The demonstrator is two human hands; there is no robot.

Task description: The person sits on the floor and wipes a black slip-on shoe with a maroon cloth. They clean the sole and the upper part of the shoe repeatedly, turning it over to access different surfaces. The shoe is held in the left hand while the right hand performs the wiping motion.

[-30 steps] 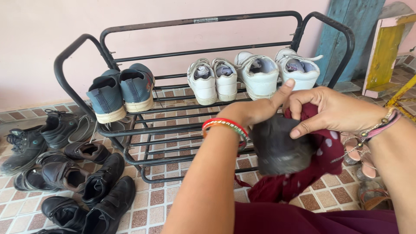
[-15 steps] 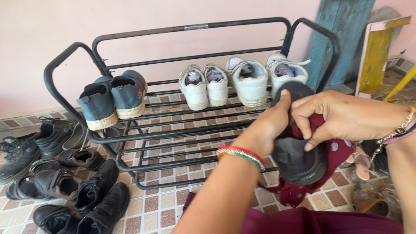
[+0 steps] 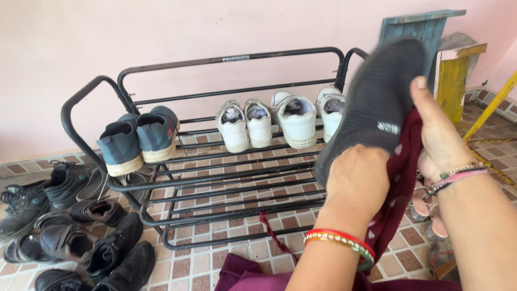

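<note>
Gripping one dark shoe [image 3: 377, 102] sole-up, the left hand [image 3: 358, 180] is clenching its heel while the right hand [image 3: 439, 140] is pressing a maroon cloth [image 3: 401, 178] against it. Six shoes are sitting on the black rack [image 3: 215, 178].

One head-worn camera looked forward and down from close above the hands, facing the black shoe rack [image 3: 215, 178] against the pink wall [image 3: 161, 32]

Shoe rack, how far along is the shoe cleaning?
Three pairs sit on the shoe rack: blue shoes and two pairs of white sneakers. In hand: the left hand holds a dark shoe sole-up while the right hand presses a maroon cloth to it. Left: black shoes on the floor.
</note>
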